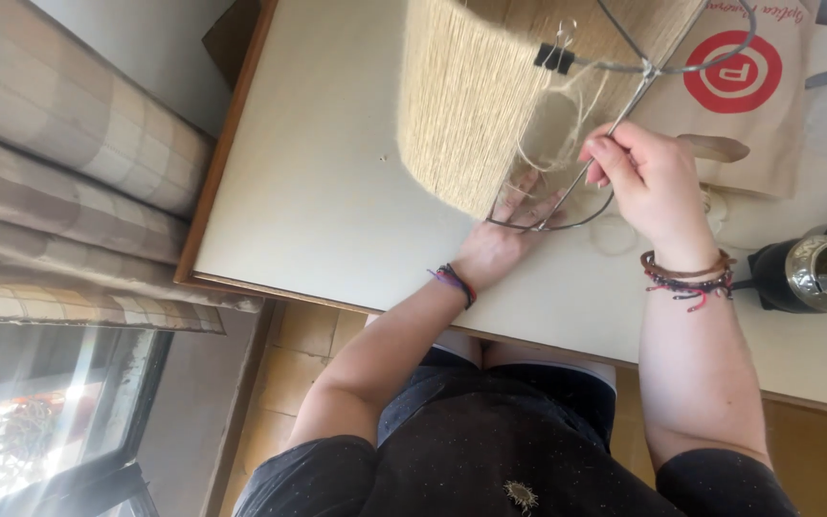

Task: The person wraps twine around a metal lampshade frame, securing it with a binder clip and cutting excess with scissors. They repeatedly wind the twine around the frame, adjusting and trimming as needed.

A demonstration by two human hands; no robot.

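Observation:
A wire lampshade frame point(624, 91) half wrapped in beige twine point(461, 96) lies on its side on a pale table point(318, 191). My left hand point(504, 235) rests flat on the table with its fingers under the frame's lower wire ring, beside the wrapped edge. My right hand point(648, 177) is raised above the table and pinches a loose strand of twine point(576, 124) next to a wire spoke. A black binder clip point(555, 57) is clamped on the frame's upper ring. Both wrists wear braided bracelets.
A brown paper bag point(748, 77) with a red round mark lies behind the frame. A dark cup with a metal rim point(815, 273) stands at the right. The table's wooden edge point(212, 182) runs along the left, near a checked curtain point(59, 172) and a window.

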